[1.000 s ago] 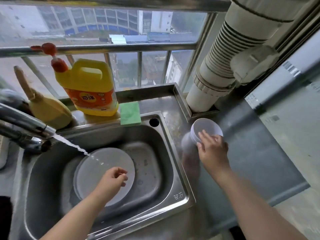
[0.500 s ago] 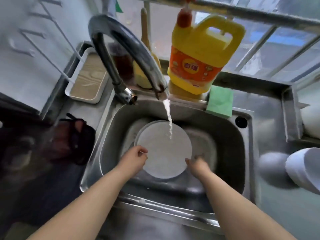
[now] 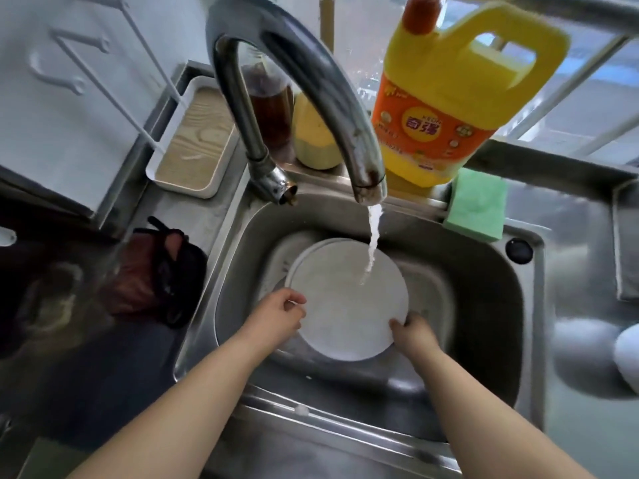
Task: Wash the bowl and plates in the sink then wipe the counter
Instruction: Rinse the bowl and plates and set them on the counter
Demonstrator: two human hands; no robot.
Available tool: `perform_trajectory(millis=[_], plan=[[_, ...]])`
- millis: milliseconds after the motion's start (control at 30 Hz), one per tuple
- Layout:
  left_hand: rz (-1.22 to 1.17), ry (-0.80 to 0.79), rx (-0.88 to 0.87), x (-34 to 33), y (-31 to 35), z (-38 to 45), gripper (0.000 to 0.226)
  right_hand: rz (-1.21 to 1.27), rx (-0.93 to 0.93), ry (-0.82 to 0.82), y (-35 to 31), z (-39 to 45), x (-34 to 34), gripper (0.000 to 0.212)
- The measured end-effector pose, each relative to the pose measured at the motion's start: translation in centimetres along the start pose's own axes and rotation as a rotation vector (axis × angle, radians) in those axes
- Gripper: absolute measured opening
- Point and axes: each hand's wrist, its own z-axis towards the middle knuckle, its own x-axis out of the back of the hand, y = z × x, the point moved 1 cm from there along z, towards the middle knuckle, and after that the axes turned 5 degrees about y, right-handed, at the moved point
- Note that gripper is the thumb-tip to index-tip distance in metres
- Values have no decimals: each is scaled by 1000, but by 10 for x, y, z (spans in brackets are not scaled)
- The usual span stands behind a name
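Observation:
A white plate [image 3: 349, 305] is held tilted inside the steel sink [image 3: 484, 288], under water running from the curved faucet [image 3: 297, 84]. The rim of a second plate [image 3: 294, 262] shows behind its upper left edge. My left hand [image 3: 276, 314] grips the top plate's left rim. My right hand [image 3: 411, 335] grips its lower right rim. The white bowl [image 3: 627, 357] sits on the counter at the far right edge, partly cut off.
A yellow detergent jug [image 3: 446, 98] and a green sponge [image 3: 475, 205] stand behind the sink. A brown bottle [image 3: 271, 98] and a yellow container [image 3: 313, 136] are by the faucet. A white tray [image 3: 193, 136] and a dark bag [image 3: 155, 274] lie to the left.
My right hand left the bowl on the counter and came into the sink to the plate's right rim. My view swung left and closer to the sink. The plate is now raised under the water.

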Motion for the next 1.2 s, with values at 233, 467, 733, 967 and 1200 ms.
perform_trajectory(millis=[233, 467, 733, 967, 1200], plan=[[26, 46, 20, 11, -3, -2, 18, 255, -21, -45, 0, -30, 25, 26], [44, 127, 87, 14, 3, -15, 23, 415, -31, -105, -5, -76, 52, 13], [-569, -192, 314, 4, 39, -48, 21, 659, 20, 5, -32, -131, 90, 20], [-496, -246, 300, -14, 66, -58, 18, 599, 260, 251, -25, -163, 104, 19], [-495, -220, 89, -11, 94, -53, 23, 946, 317, 210, -9, -144, 98, 28]])
